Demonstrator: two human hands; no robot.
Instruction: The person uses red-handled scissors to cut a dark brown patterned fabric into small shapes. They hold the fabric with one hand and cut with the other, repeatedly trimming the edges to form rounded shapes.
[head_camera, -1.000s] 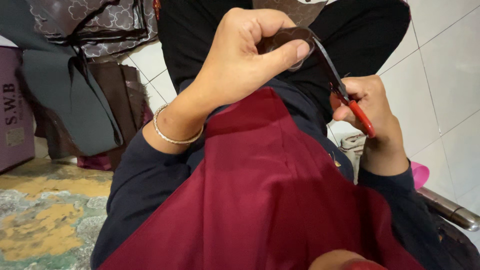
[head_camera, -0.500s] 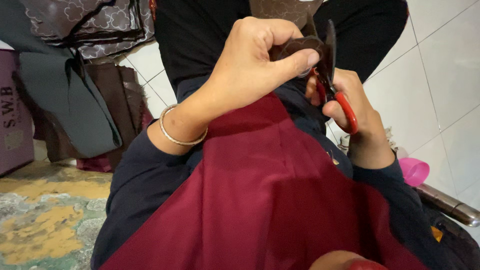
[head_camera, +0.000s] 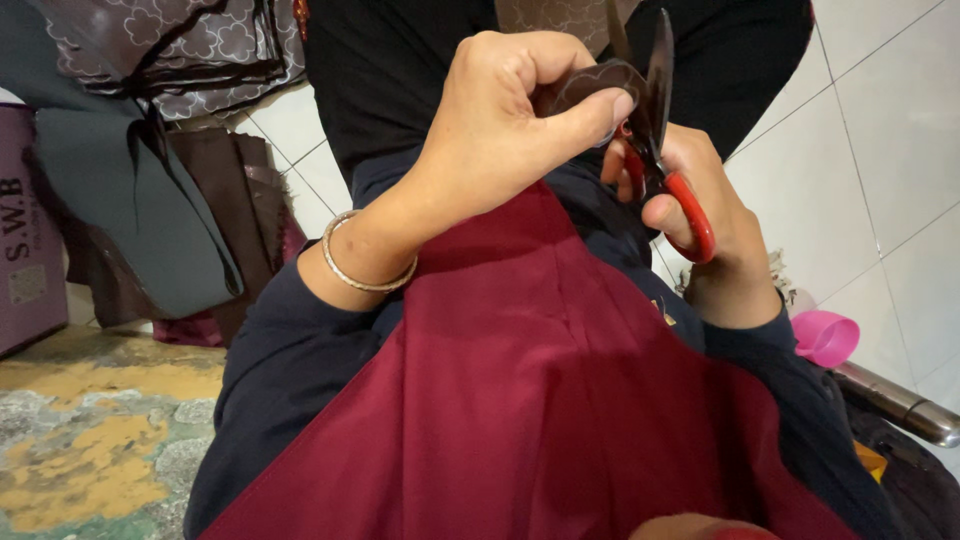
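Observation:
My left hand (head_camera: 510, 120) pinches a small dark brown patterned fabric piece (head_camera: 590, 85) between thumb and fingers, held up in front of me. A thin metal bangle (head_camera: 362, 262) circles that wrist. My right hand (head_camera: 700, 215) grips red-handled scissors (head_camera: 665, 150), whose dark blades point upward with their edges at the right side of the fabric piece. Both hands are close together above a maroon cloth (head_camera: 540, 400) that drapes over my lap and dark sleeves.
Dark grey and brown patterned fabrics (head_camera: 150, 130) hang at the left beside a purple box (head_camera: 30, 240). White tiled wall (head_camera: 890, 150) lies to the right, with a pink cup (head_camera: 825, 338) and a metal pipe (head_camera: 900, 400). A worn mottled floor (head_camera: 90, 440) shows at the lower left.
The scissors swung from lying slanted to the right to standing nearly upright, and my right hand moved up closer to my left hand and the fabric piece.

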